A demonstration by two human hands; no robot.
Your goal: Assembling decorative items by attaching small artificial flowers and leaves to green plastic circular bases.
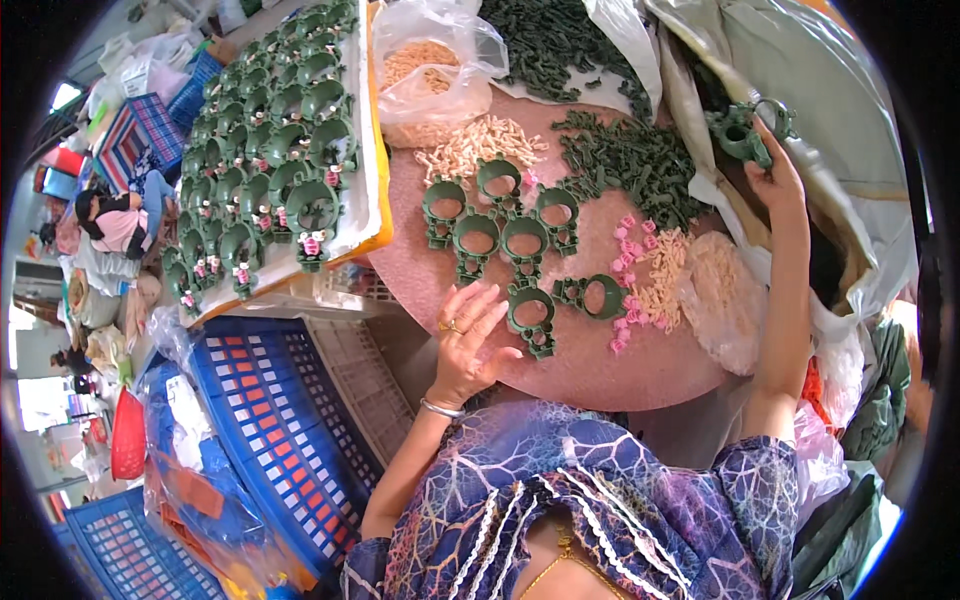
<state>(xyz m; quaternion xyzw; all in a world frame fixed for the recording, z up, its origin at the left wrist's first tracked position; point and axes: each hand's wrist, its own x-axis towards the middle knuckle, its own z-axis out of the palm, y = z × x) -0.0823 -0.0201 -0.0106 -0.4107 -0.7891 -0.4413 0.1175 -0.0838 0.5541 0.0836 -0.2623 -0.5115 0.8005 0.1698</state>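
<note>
Some green ringed plastic [742, 138] pinched in right hand [776, 182]: likely light, stiff (best held by rim); left hand [466, 345] unclenched, fingers spread.

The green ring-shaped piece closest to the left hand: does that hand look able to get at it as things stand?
Probably yes. The left hand appears to hold nothing, and the green ring-shaped piece lies on the pink table just right of that hand, with nothing visible between them.
</note>
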